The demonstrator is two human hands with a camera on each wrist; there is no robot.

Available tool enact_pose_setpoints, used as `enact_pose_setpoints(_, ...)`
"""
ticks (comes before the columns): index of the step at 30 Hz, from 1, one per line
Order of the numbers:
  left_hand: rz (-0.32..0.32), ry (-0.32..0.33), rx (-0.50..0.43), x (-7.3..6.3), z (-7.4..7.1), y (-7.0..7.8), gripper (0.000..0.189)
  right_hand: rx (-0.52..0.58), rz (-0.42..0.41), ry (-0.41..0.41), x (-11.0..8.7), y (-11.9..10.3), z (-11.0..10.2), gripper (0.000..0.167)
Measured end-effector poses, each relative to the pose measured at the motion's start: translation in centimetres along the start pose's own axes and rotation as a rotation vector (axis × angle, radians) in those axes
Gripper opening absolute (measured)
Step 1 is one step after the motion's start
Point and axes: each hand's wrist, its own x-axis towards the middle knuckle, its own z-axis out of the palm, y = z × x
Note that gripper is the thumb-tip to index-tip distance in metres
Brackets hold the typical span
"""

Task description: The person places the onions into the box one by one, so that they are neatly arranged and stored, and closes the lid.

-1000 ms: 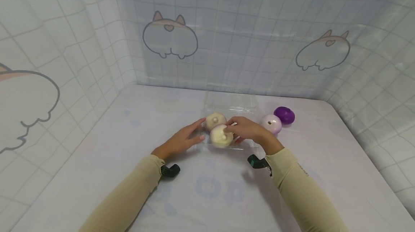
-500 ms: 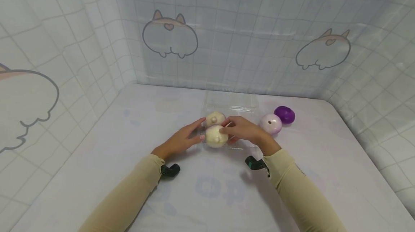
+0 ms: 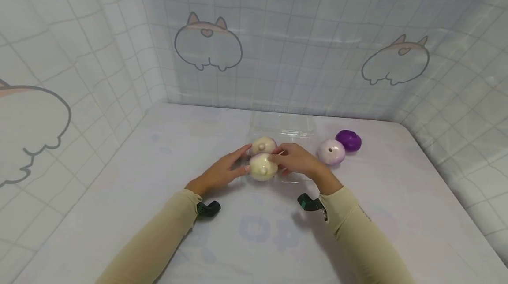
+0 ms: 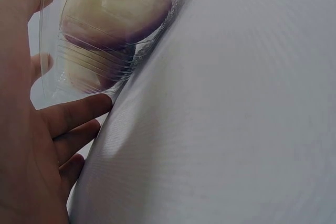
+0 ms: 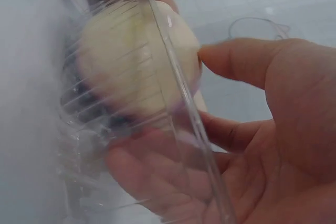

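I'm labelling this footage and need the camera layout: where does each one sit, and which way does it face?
Head: on the person's head, facing forward and down over the table and clear container; the left hand, right hand and both sleeves show.
Left wrist: on that wrist, facing the container's ribbed side; the left hand fills the left edge.
Right wrist: on that wrist, facing the front pale onion, partly through clear plastic; the right hand shows at right.
Shared: both wrist views show the container and that onion.
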Motion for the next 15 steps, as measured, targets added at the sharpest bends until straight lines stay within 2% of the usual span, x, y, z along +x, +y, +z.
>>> enact_pose_setpoints(4,-0.005,-0.008,-0.002,0.0,0.1,0.1,0.071,0.026,-0.017,0.036,-0.4,0.6,-0.6,0.042)
enact_pose_setpoints(10,-0.02,-0.005,0.006,0.1,0.1,-0.2,0.071,0.143,-0.055,0.073,-1.6,1.1,-2.3,0.042)
enact_pose_setpoints(15,0.007,-0.005,-0.002,0.0,0.1,-0.3,0.072,0.192,-0.062,0.101,-2.3,1.7,-3.4,0.041)
